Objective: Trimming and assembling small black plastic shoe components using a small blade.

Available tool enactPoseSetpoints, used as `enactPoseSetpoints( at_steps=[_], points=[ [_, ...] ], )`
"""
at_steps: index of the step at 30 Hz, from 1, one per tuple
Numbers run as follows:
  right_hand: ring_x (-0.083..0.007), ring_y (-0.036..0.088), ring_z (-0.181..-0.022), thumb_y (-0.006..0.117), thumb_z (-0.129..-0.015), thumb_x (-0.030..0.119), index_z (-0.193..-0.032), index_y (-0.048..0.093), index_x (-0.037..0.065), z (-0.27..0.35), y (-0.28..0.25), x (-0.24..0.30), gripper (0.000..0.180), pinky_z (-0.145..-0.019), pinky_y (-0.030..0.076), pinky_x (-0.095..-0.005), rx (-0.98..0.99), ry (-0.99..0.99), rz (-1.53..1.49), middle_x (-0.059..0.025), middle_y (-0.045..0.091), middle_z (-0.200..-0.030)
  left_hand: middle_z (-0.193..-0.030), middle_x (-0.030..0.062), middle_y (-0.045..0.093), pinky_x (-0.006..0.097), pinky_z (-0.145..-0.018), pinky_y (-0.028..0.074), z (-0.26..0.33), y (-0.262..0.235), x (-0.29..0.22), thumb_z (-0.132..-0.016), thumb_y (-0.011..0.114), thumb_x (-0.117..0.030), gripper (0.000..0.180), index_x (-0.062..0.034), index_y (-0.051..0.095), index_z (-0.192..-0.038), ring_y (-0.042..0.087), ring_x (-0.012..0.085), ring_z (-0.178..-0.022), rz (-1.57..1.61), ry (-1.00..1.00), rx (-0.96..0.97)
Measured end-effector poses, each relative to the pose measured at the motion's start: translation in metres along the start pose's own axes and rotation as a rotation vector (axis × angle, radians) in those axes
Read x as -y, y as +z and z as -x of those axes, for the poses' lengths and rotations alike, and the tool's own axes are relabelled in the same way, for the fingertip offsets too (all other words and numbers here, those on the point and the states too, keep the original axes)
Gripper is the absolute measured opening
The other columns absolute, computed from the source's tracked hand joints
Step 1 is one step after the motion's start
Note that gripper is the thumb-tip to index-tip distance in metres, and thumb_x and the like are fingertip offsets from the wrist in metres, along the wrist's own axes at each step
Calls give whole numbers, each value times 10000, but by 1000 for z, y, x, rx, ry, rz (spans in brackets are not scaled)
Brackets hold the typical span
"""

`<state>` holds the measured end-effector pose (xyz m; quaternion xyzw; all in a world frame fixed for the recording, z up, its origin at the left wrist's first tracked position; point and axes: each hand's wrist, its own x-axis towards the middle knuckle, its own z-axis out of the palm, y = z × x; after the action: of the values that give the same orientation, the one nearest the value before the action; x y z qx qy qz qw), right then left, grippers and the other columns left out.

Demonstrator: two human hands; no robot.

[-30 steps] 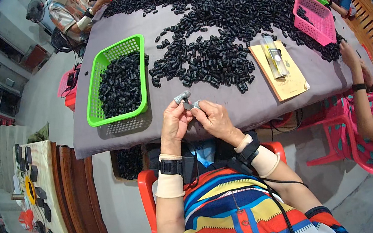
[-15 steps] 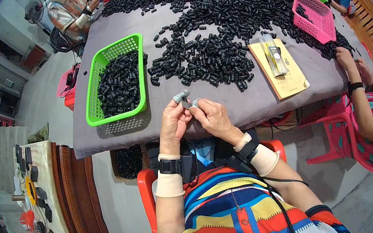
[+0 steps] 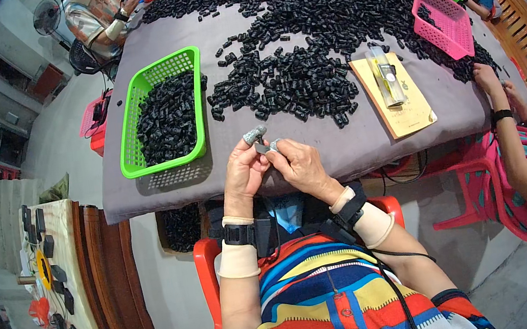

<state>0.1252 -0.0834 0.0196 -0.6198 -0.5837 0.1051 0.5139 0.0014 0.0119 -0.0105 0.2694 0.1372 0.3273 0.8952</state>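
My left hand point(image 3: 243, 170) and my right hand point(image 3: 298, 165) meet just over the table's near edge, fingertips pinched together. Grey coverings wrap some of the fingertips. Between them is a small black cylindrical piece point(image 3: 260, 142), mostly hidden by the fingers; both hands grip it. Beyond my hands lies a loose heap of similar black pieces point(image 3: 296, 86) on the grey cloth. To the left stands a green plastic basket point(image 3: 201, 143) partly filled with such pieces.
A tan notepad point(image 3: 410, 118) lies right of the heap with a clear plastic case point(image 3: 389, 83) on it. A pink basket point(image 3: 454, 36) sits farther right, near a co-worker's hands point(image 3: 487, 79). Other people work around the table. A wooden cabinet point(image 3: 115, 279) stands at lower left.
My hands stay almost in place, still pinching the small piece, with only a slight shift of the fingers. The co-worker at the right has moved slightly.
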Motion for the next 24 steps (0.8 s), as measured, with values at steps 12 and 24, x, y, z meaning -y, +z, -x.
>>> enactPoseSetpoints(
  at_steps=[12, 24],
  points=[
    [-337, 559, -594, 576, -850, 214, -751, 533, 46, 1, 2, 0, 199, -493, 415, -398, -58, 63, -63, -133, 559, -682, -909, 61, 604, 225, -604, 448, 3, 12, -1, -855, 521, -23, 337, 6, 511, -1191, 527, 108, -691, -5, 10, -31],
    [-357, 525, -575, 566, -860, 212, -711, 477, 21, -1, -1, -2, 259, -492, 384, -401, -37, 134, -76, -167, 521, -641, -832, 52, 586, 218, -533, 419, 6, 10, -1, -845, 545, -17, 247, -6, 558, -1091, 523, 114, -633, -21, 22, -15]
  ],
)
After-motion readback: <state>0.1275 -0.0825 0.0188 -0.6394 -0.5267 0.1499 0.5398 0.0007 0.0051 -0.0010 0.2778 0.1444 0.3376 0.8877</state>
